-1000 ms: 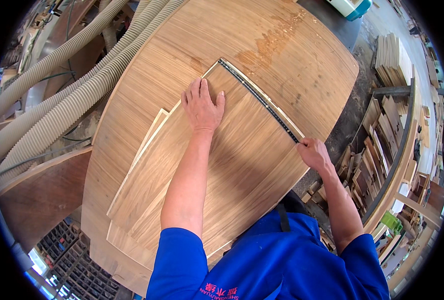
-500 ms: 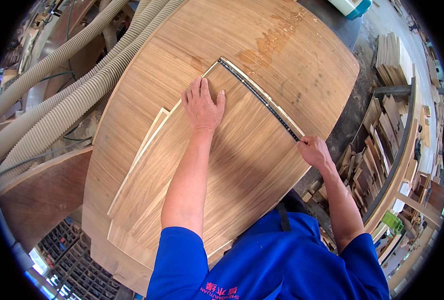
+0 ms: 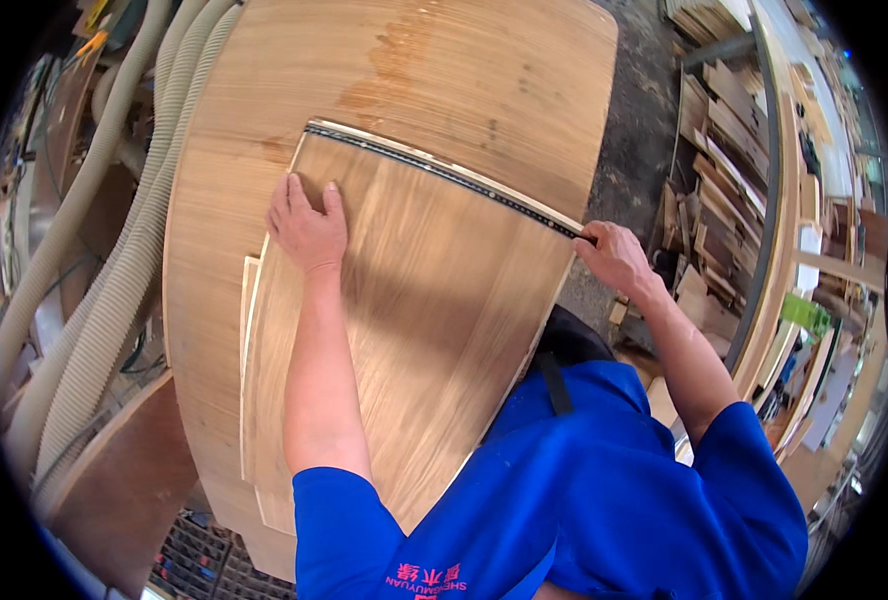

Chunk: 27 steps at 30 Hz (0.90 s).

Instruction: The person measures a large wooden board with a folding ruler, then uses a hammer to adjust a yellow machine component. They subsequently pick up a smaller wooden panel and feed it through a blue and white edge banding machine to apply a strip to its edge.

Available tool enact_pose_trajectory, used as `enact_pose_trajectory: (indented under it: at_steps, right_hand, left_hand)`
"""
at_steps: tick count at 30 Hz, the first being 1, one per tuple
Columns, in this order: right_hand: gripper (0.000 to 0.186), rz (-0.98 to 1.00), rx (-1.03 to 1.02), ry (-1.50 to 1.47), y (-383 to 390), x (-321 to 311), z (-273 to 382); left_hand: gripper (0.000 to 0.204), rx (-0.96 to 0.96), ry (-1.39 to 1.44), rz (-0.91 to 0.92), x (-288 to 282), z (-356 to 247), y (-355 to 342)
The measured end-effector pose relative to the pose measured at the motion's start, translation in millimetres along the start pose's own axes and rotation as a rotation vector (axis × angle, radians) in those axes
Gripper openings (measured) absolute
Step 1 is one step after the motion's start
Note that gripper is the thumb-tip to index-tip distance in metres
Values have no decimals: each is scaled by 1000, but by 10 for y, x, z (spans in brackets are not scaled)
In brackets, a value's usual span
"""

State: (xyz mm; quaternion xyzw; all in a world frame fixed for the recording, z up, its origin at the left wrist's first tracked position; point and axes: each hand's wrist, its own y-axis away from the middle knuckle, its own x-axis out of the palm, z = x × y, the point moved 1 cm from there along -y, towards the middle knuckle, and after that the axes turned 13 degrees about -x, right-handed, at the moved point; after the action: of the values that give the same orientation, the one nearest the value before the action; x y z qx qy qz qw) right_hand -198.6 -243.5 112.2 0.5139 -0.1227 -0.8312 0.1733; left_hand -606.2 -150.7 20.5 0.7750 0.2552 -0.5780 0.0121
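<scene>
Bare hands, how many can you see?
2: the left hand lies on the top wood panel, near its left edge; the right hand grips the right end of the black strip.

Left hand (image 3: 310,232) flat, palm down — right hand (image 3: 616,259) pinching.

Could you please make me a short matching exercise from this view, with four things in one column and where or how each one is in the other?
Things:
1. left hand
2. right hand
3. dark strip
4. ribbed hoses

Places and states:
A. closed at the strip's right end
B. beige, off to the left of the large wooden surface
C. resting with fingers extended near the left edge of the wooden panel
D. running along the panel's far edge

Right pairs: 1-C, 2-A, 3-D, 4-B.
</scene>
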Motion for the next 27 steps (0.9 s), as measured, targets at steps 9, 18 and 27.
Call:
enact_pose_trajectory:
  at_steps: [9,18,27]
  right_hand:
    - [28,-76,6,-23,148,100,-243]
    - [27,-97,32,-31,111,144,-374]
    - [28,-116,42,-15,102,187,-397]
  left_hand:
    - [59,17,-32,16,28,-8,5]
    - [61,-6,-39,75,51,20,-5]
    - [62,1,-43,94,55,21,-15]
